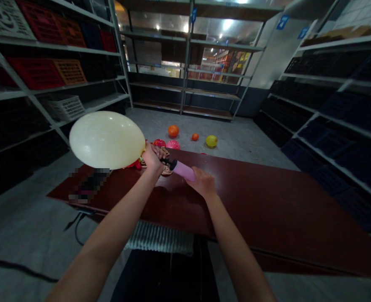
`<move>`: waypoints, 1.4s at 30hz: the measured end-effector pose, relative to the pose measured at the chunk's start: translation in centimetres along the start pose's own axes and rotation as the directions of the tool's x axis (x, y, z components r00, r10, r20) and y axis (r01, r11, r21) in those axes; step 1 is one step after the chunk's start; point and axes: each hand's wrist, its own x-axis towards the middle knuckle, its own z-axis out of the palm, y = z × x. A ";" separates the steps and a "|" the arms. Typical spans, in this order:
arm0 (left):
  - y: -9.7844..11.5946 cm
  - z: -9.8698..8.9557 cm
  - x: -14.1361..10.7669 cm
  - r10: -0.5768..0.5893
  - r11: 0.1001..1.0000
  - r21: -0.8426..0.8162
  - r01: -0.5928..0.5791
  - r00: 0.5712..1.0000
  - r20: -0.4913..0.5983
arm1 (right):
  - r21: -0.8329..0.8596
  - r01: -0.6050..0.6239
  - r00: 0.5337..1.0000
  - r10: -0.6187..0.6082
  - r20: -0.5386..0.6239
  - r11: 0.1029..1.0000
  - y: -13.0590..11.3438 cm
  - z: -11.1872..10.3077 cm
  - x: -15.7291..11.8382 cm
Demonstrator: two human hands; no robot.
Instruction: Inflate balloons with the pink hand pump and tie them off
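Observation:
A large, pale yellow inflated balloon [106, 140] stretches out to the left of my left hand [152, 158]. The fingers of that hand are closed at the balloon's neck, which they mostly cover. My right hand [202, 182] is wrapped around the near end of a pink hand pump [184, 170]. The pump slants up and left over the table, its black end reaching my left hand. Whether the neck sits on the pump's tip is hidden by the fingers. Behind my left hand lies a heap of beige and red uninflated balloons [166, 169].
A dark red-brown table [254, 197] spans the front, with a blurred-out dark object [92, 184] at its left. On the floor beyond lie an orange balloon [173, 131], a yellow balloon [211, 141] and several others. Shelves with crates [36, 73] line the sides; a cable [22, 270] lies lower left.

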 end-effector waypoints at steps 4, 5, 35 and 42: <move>2.8 -1.6 1.1 0.023 0.999 -0.020 -0.025 0.997 -0.076 | -0.033 0.060 0.998 -0.059 0.031 0.998 -0.5 0.1 -0.2; 3.5 -2.0 1.4 0.020 1.000 -0.021 -0.022 0.996 -0.091 | -0.037 0.070 0.997 -0.069 0.042 0.997 -0.6 0.2 -0.2; -1.0 6.8 0.6 0.039 0.981 0.183 -0.070 0.986 0.164 | 0.206 -0.281 0.960 0.271 0.074 0.937 0.5 0.2 0.2; -4.7 6.0 -2.9 -0.016 0.988 0.156 -0.002 0.994 0.113 | 0.175 -0.318 0.948 0.313 0.058 0.932 0.7 0.2 0.4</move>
